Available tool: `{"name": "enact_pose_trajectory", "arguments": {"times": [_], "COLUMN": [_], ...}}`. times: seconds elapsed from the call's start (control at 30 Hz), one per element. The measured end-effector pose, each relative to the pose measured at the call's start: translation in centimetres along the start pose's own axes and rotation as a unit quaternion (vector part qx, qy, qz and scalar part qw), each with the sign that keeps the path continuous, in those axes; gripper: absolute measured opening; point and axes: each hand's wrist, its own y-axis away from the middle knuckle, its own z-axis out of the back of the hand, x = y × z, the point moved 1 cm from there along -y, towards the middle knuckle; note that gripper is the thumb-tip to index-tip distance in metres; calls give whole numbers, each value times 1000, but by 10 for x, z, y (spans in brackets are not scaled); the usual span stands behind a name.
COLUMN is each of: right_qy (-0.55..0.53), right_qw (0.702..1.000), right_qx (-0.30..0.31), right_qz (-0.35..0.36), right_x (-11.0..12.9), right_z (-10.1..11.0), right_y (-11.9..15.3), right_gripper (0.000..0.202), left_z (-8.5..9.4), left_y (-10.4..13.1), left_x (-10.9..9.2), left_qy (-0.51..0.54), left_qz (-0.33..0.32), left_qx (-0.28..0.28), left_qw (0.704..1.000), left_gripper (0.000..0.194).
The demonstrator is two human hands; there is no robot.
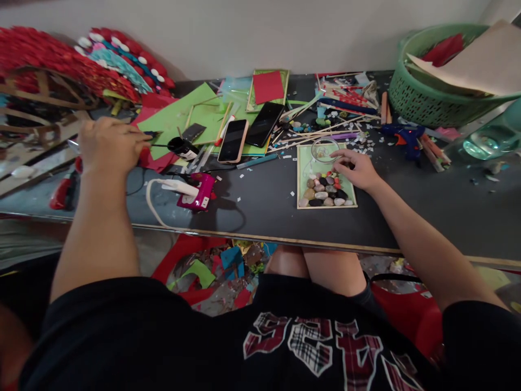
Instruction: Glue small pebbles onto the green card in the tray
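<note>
Near the table's (264,201) front edge lies our thin-framed green card (303,168), smooth grey, tan, black and white pebbles (321,195) filling its near half. Our right hand (360,171) curls over its right edge beside a clear ring (316,158). We cannot tell whether it or our left hand (109,144) grips anything. The black cup's (182,146) label is unreadable.

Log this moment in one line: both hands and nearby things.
left hand: left of small black cup, grip unclear | right hand: over pale-green rectangular panel | on panel: multicoloured smooth pebbles, clear round dish
</note>
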Motion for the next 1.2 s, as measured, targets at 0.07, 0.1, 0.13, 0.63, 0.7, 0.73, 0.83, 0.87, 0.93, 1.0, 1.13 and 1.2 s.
{"name": "enact_pose_trajectory", "arguments": {"times": [0.07, 0.1, 0.13, 0.63, 0.7, 0.73, 0.83, 0.87, 0.93, 1.0, 1.13, 1.2], "right_qy": [-5, -6, -6, 17, 21, 21, 9, 5, 3, 6, 16, 18], "right_qw": [1000, 1000, 1000, 1000, 1000, 1000, 1000, 1000, 1000, 1000, 1000, 1000], "right_qx": [0, 0, 0, -8, 2, 6, 12, 12, 11, 9, 7, 10], "right_qz": [-1, -2, -2, 2, 9, 13, 19, 17, 12, 10, 5, 0], "right_x": [-1, -1, -1, -2, -3, -3, -4, -4, -4, -3, 0, 2], "right_z": [-1, -1, -1, -3, -3, -3, -3, -3, -4, -5, -5, -5], "right_y": [0, 0, 0, 1, 0, 0, 0, 0, 1, 1, 0, 0], "right_gripper": [39, 39, 39, 40, 41, 42, 45, 45, 45, 43, 42, 42], "left_z": [1, 1, 0, -24, -47, -61, -103, -115, -137, -152, -166, -168], "left_y": [-5, -7, -8, 86, 85, 84, 80, 80, 78, 76, 68, 64], "left_x": [-4, -6, -10, -207, -221, -228, -248, -254, -264, -272, -274, -271], "left_qy": [-81, -105, -94, 703, 730, 740, 700, 676, 635, 608, 619, 621], "left_qz": [-83, -107, -103, -114, -96, -90, -96, -112, -143, -157, -164, -164], "left_qx": [-40, -62, -81, 164, 207, 235, 265, 258, 264, 281, 284, 267], "left_qw": [992, 987, 987, 683, 644, 624, 656, 681, 712, 725, 714, 718], "left_gripper": [16, 18, 19, 75, 81, 82, 75, 72, 72, 74, 75, 76]}}
